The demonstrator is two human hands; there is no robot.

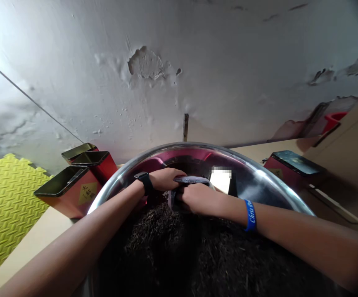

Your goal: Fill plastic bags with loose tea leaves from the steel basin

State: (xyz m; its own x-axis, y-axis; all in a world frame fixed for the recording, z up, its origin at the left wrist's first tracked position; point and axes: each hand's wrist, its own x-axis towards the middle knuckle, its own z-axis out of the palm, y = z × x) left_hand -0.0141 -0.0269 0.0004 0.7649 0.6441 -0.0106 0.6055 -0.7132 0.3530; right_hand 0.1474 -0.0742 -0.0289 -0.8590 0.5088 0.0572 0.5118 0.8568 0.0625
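While both forearms are stretched into the big steel basin [259,171], a small grey foil pouch [194,180] is held between the two hands near the basin's far side, just above a heap of dark loose tea [172,243]. The left hand [166,178] is curled over the pouch's top edge from the left, fingers pressed together on it; a black watch [144,180] is worn at that wrist. The right hand [197,199] is closed on the pouch from below and from the right. Its knuckles are turned up and its fingertips hidden, so exactly how the foil is pinched cannot be told. A blue wristband [251,215] w/ white lettering is seen on the right wrist. The pouch's lower end is hidden behind the right hand, and the tea is piled approx. up to hand level.

The basin is set on a pale counter [33,243]. At left, just beside the rim, three red tins [70,192] w/ dark tops are grouped; one more red tin [290,165] is seen at right. A yellow foam mat [2,198] is laid beyond the counter's left edge, and a white wall [197,62] with paint peeling in patches is seen behind.
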